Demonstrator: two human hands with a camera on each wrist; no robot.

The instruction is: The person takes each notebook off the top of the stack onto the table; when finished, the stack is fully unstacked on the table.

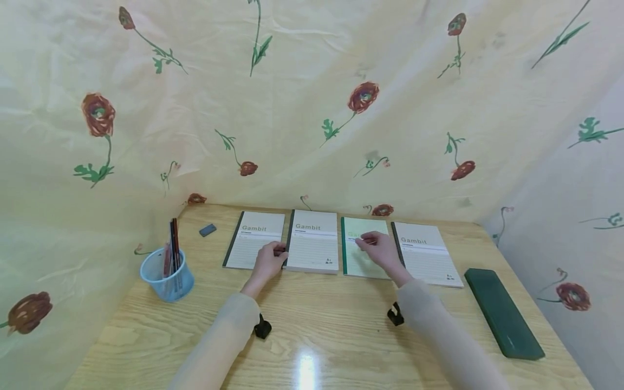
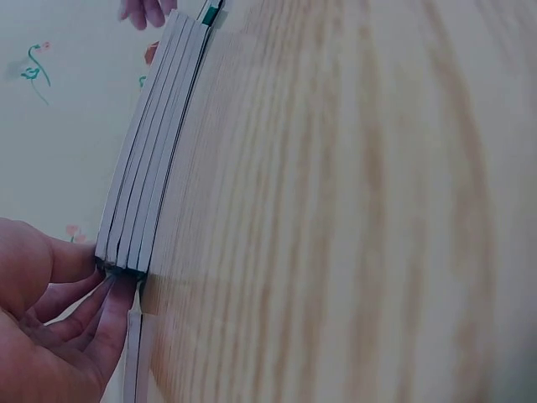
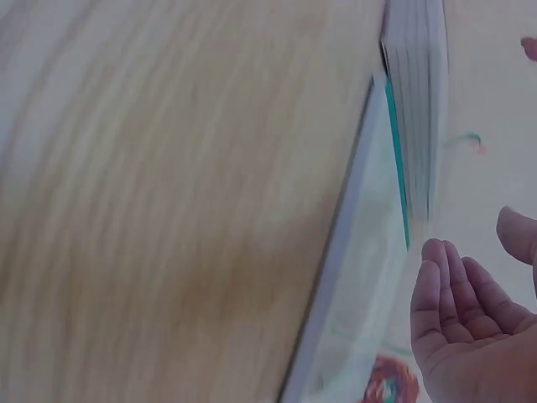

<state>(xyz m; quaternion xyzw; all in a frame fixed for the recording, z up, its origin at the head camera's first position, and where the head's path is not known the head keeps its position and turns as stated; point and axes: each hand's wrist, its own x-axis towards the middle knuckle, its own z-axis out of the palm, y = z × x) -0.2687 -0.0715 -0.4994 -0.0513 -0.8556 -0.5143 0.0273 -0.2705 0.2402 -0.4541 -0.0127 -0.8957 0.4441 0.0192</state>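
Note:
My left hand [image 1: 270, 260] is at the dark spine of a thick stack of notebooks [image 1: 314, 241]. In the left wrist view the thumb touches the top corner of the stack [image 2: 159, 143] and fairly straight fingers [image 2: 105, 332] meet its spine. My right hand [image 1: 382, 250] hovers above a green-spined notebook [image 1: 363, 265], thumb apart from the fingers and nothing in between. The right wrist view shows this hand [image 3: 478, 327] with its palm bare. Thinner white notebooks lie on either side, one at left [image 1: 244, 249] and one at right [image 1: 429, 257].
A blue pen cup [image 1: 168, 284] with several pencils stands at the left on the wooden table [image 1: 331, 309]. Behind it lies a small dark blue eraser-like block [image 1: 207, 230]. A long dark green case [image 1: 504, 314] is at the right. Flower-patterned cloth [image 1: 292, 108] borders the back.

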